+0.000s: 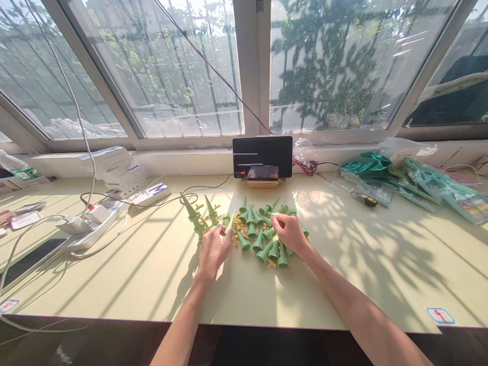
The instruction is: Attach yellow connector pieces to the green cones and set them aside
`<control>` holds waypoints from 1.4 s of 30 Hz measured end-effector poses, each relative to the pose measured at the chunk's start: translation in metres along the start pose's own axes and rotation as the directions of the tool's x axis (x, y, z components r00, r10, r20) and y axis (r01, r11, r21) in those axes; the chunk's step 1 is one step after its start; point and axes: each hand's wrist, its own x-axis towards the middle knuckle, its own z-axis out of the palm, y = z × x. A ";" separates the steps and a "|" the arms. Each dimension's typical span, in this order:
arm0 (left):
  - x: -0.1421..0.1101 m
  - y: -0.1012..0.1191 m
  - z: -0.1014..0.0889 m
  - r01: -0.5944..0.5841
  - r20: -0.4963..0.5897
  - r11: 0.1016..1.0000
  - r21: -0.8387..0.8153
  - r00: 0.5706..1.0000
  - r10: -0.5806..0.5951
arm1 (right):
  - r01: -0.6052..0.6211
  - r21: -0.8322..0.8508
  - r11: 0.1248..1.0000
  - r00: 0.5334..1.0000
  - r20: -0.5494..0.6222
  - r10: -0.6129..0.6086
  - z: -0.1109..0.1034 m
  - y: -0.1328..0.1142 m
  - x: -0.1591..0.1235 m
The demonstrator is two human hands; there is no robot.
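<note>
My left hand point(214, 248) is closed around a green plastic cone-shaped spike point(231, 221), its tip pointing up. My right hand point(288, 231) reaches into the right side of a pile of similar green spikes point(250, 229); its fingers are pinched together, and what they hold is hidden. Small yellow-orange plastic pieces point(241, 235) lie among the spikes, with a yellow T-shaped piece point(271, 264) at the pile's near edge. Left of my left hand stand green spikes fitted with yellow pieces point(193, 216), tips upward.
A phone point(262, 173) leans before a black screen point(263, 147) at the back. Left are a power strip point(97, 229), cables and boxes point(114, 170). Plastic bags point(446, 188) and a tape measure point(369, 201) lie right. Another person's hand point(5, 216) shows at far left.
</note>
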 end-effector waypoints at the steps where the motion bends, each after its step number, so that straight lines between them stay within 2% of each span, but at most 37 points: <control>1: -0.001 0.000 -0.002 0.004 0.005 1.000 -0.011 1.000 -0.003 | 0.001 0.002 1.000 1.000 0.000 -0.001 0.000 0.000 0.000; 6: -0.010 0.007 -0.011 -0.002 -0.019 0.999 -0.053 1.000 0.001 | -0.002 0.008 1.000 1.000 0.002 0.002 -0.001 -0.001 0.000; 9: -0.013 0.021 -0.014 -0.019 0.005 0.984 -0.175 1.000 0.020 | 0.000 0.010 1.000 1.000 0.005 0.000 -0.001 -0.001 0.000; 11: -0.010 0.034 -0.014 -0.019 0.066 0.947 -0.322 0.997 0.043 | -0.008 0.016 1.000 1.000 -0.007 0.008 -0.001 -0.002 0.000; 13: -0.002 0.049 -0.012 0.043 0.182 0.884 -0.466 0.982 0.048 | -0.023 0.036 0.999 0.999 -0.033 0.025 -0.001 -0.003 0.000; 15: 0.008 0.063 -0.007 0.085 0.272 0.848 -0.524 0.960 0.072 | -0.036 0.082 0.996 0.998 -0.054 0.040 -0.002 -0.005 -0.001; 17: 0.018 0.074 0.000 0.017 0.241 0.840 -0.542 0.961 0.136 | -0.043 0.138 0.989 0.997 -0.065 0.052 -0.003 -0.008 -0.001; 20: 0.029 0.083 0.012 -0.095 0.223 0.805 -0.586 0.936 0.272 | -0.054 0.172 0.984 0.995 -0.079 0.068 -0.005 -0.011 -0.001; 22: 0.031 0.082 0.019 -0.124 0.238 0.772 -0.623 0.910 0.338 | -0.049 0.158 0.986 0.995 -0.075 0.061 -0.005 -0.011 -0.001; 24: 0.030 0.076 0.027 -0.103 0.265 0.747 -0.657 0.896 0.356 | -0.032 0.139 0.990 0.997 -0.062 0.041 -0.004 -0.011 -0.001; 27: 0.025 0.066 0.035 -0.021 0.300 0.713 -0.701 0.898 0.322 | -0.004 0.116 0.993 0.999 -0.046 0.009 -0.002 -0.012 -0.002; 29: 0.022 0.061 0.039 -0.009 0.294 0.696 -0.718 0.902 0.316 | 0.006 0.102 0.995 0.999 -0.038 -0.002 -0.002 -0.013 -0.003; 34: 0.017 0.060 0.042 -0.001 0.286 0.641 -0.767 0.895 0.343 | 0.016 0.070 0.997 0.999 -0.030 -0.014 -0.002 -0.016 -0.004; 42: 0.015 0.060 0.042 0.098 0.338 0.614 -0.784 0.896 0.288 | 0.061 0.053 0.997 0.998 0.030 -0.062 -0.002 -0.012 -0.006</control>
